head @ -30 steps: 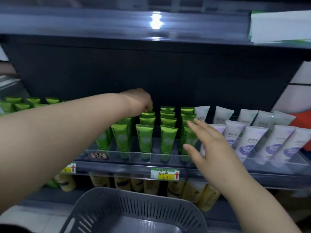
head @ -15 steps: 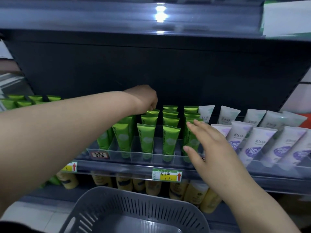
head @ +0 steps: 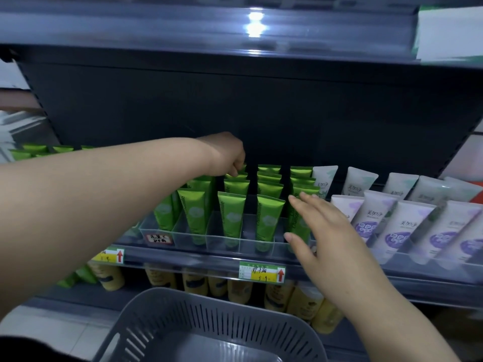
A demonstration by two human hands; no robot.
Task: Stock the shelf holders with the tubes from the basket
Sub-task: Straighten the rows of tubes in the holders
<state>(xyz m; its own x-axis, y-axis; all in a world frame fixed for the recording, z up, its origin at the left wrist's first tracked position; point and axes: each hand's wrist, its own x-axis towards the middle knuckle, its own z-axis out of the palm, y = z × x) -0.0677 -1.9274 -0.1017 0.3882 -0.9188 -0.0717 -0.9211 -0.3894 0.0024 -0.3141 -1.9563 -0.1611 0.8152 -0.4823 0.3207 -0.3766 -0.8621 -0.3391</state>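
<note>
The dark shelf (head: 183, 254) carries a clear divided holder (head: 224, 241) along its front edge. Its lanes hold green tubes (head: 231, 218), standing crimped end up in rows. The left grip (head: 227, 155) pinches the top of one at the back. The rows run across to the right grip (head: 332, 239), whose flat fingers touch the last green row. To the right of that grip, white tubes (head: 400, 226) with purple labels lean in their own lanes, paler ones behind them. Price tags (head: 261, 271) sit on the shelf's front rail, lower than both grips.
</note>
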